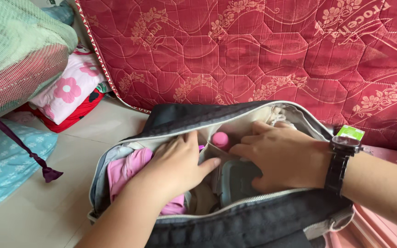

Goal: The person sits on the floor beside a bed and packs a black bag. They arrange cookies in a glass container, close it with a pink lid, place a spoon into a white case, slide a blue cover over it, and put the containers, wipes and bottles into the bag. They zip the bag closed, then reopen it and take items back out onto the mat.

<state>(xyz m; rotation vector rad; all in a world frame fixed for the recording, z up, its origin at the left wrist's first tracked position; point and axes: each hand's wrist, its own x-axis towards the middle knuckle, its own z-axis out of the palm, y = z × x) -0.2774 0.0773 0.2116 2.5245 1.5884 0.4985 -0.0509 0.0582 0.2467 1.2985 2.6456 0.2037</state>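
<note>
Open dark grey bag on floor, one. Green label at 3 o'clock of bag, rectangular. Left hand, fingers together, flat on pink cloth. Right hand, fingers loosely apart, rests on teal container; pink cap at 10 o'clock of its fingertips.

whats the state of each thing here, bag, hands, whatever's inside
bag: unzipped, wide open
left hand: inside the bag, flat on pink cloth
right hand: inside the bag, fingers on the grey box
pink cloth: tucked in the bag
grey box: lid on
pink bottle: capped, upright
watch: strapped on right wrist
</note>
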